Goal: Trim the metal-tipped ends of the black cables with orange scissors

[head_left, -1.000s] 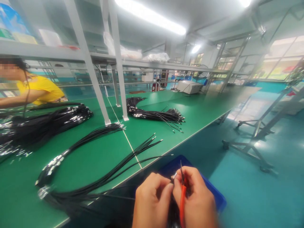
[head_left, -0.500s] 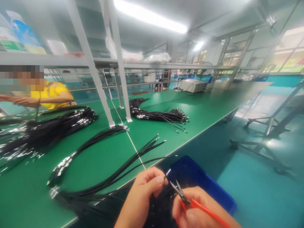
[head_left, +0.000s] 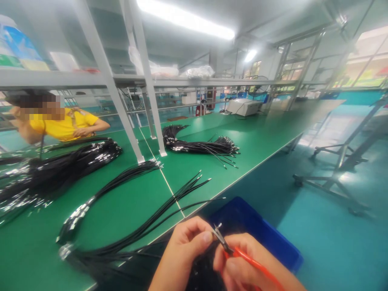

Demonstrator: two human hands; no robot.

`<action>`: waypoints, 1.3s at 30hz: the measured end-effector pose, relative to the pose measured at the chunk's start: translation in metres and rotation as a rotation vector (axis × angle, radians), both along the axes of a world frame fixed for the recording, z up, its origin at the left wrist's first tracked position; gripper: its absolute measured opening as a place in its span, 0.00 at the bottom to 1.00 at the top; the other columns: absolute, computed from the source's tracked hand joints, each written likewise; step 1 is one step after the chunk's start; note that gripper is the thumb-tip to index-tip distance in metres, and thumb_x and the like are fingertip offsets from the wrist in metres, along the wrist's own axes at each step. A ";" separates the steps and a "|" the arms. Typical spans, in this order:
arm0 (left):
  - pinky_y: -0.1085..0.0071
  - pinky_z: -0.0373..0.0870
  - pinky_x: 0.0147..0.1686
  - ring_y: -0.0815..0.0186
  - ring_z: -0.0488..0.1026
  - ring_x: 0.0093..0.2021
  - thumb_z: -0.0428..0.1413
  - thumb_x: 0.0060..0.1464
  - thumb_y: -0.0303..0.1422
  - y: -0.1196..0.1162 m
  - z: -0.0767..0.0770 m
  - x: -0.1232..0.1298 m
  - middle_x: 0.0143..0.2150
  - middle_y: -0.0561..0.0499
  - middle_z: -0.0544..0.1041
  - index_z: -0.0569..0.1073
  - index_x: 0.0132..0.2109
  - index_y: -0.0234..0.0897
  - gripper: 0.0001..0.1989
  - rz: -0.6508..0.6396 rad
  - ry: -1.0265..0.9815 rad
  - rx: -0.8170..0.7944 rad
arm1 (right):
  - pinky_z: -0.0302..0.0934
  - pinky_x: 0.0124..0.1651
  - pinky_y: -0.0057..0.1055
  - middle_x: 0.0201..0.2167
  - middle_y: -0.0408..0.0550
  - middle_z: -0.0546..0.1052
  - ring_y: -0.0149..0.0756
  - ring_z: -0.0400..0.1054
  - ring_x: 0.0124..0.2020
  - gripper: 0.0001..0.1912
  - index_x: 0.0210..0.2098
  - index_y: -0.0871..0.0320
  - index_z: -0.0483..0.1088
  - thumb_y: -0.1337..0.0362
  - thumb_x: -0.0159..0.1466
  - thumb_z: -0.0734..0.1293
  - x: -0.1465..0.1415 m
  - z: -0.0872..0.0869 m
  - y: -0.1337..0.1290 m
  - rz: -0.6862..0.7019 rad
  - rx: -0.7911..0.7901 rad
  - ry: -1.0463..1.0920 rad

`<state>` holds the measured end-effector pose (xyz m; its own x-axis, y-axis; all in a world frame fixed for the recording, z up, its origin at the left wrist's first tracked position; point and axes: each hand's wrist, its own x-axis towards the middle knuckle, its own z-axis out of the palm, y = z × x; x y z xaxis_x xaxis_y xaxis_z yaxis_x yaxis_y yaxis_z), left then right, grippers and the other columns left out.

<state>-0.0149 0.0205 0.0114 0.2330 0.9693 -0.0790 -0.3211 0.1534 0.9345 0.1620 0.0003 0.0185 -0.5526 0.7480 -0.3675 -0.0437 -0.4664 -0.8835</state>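
Note:
My left hand [head_left: 189, 246] pinches the end of a black cable over the table's front edge. Red-handled scissors [head_left: 226, 245] are in my right hand [head_left: 242, 258], their blades nearly together at the cable's end beside my left fingertips. A small white tip [head_left: 220, 225] shows just past the blades. Left of my hands a bundle of black cables [head_left: 121, 242] with bare ends bends across the green table [head_left: 121, 214]. A second curved bundle [head_left: 127, 173] lies behind it.
A blue bin [head_left: 273, 242] is below the table edge, under my hands. Large cable piles lie at the left [head_left: 60, 165] and centre back [head_left: 197, 146]. Grey shelf posts [head_left: 148, 81] rise from the table. Across it sits a person in yellow [head_left: 66, 125].
The scissors have moved up to the cable end at my left hand, and their blades have closed further. Across the table, the person has shifted and lowered one arm.

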 end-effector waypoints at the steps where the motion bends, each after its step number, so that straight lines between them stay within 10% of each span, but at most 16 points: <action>1: 0.76 0.56 0.26 0.71 0.59 0.24 0.65 0.44 0.39 0.000 0.000 0.000 0.22 0.54 0.68 0.74 0.25 0.34 0.13 -0.001 -0.002 0.007 | 0.54 0.27 0.25 0.25 0.45 0.72 0.30 0.61 0.24 0.25 0.40 0.57 0.69 0.45 0.54 0.69 -0.001 0.002 0.001 0.005 0.005 0.000; 9: 0.76 0.57 0.25 0.71 0.59 0.23 0.60 0.48 0.40 0.005 -0.011 0.000 0.22 0.55 0.68 0.73 0.27 0.35 0.12 0.059 0.191 0.072 | 0.44 0.21 0.25 0.16 0.37 0.61 0.26 0.50 0.18 0.24 0.24 0.58 0.69 0.42 0.46 0.72 -0.011 0.014 0.008 0.010 0.219 -0.197; 19: 0.61 0.61 0.43 0.54 0.70 0.42 0.51 0.56 0.26 0.036 -0.025 0.016 0.36 0.44 0.76 0.77 0.33 0.37 0.10 0.174 1.136 0.284 | 0.52 0.22 0.26 0.21 0.39 0.66 0.30 0.56 0.20 0.19 0.31 0.55 0.72 0.52 0.46 0.77 0.015 -0.002 0.021 -0.682 0.254 -0.092; 24: 0.57 0.63 0.47 0.56 0.68 0.47 0.52 0.57 0.23 0.077 -0.034 0.029 0.42 0.44 0.75 0.75 0.37 0.34 0.08 0.174 1.348 0.377 | 0.55 0.25 0.24 0.23 0.39 0.68 0.29 0.58 0.23 0.21 0.35 0.54 0.71 0.54 0.46 0.77 0.008 0.001 0.020 -0.810 0.225 -0.005; 31: 0.59 0.69 0.44 0.61 0.72 0.44 0.55 0.58 0.29 0.095 -0.046 0.057 0.43 0.48 0.75 0.74 0.40 0.34 0.04 0.110 1.326 0.414 | 0.53 0.21 0.25 0.19 0.37 0.67 0.28 0.57 0.18 0.17 0.34 0.55 0.70 0.57 0.49 0.76 0.011 -0.006 0.018 -0.844 0.286 0.019; 39: 0.75 0.63 0.27 0.68 0.69 0.27 0.54 0.54 0.31 0.026 -0.015 0.031 0.25 0.55 0.73 0.72 0.29 0.37 0.06 0.011 0.882 0.365 | 0.60 0.27 0.27 0.25 0.41 0.76 0.31 0.66 0.22 0.17 0.34 0.56 0.68 0.64 0.47 0.74 -0.010 -0.027 0.017 -1.005 0.218 0.104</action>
<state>0.0165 0.0469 -0.0032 0.2252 0.9705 0.0858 0.5225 -0.1946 0.8301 0.1521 0.0169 -0.0086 0.3433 0.9264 -0.1548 -0.4057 -0.0025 -0.9140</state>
